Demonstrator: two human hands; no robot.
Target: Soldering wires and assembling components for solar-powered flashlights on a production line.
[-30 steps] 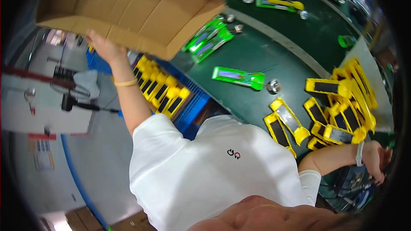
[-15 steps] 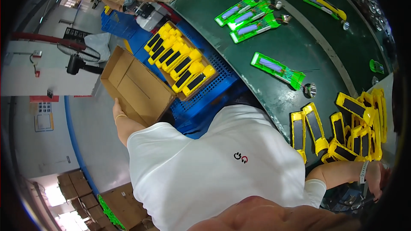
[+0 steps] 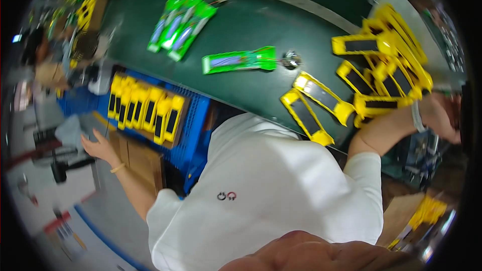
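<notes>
My left hand (image 3: 99,146) is open, fingers spread with nothing in them, beside an open cardboard box (image 3: 143,163) at the left; my forearm crosses in front of part of that box. At the far right, my right hand (image 3: 443,116) reaches past a heap of yellow casings with dark panels (image 3: 396,78). Its fingers are blurred in the dark rim, so its grip is unclear. Two more yellow casings (image 3: 306,118) lie nearer me on the green table (image 3: 241,20). One green casing (image 3: 238,61) with a purple battery is wired to a round silver lamp reflector (image 3: 291,60).
Several green casings (image 3: 181,25) lie together farther back. A carton of yellow casings (image 3: 145,108) rests on a blue plastic crate (image 3: 196,120) beside the table. A person (image 3: 50,70) is at the far left. A black fan (image 3: 59,170) stands beyond my left hand.
The view has swung to the right. My left hand has let go of the cardboard box's edge and spread its fingers. My right arm still stretches to the far right.
</notes>
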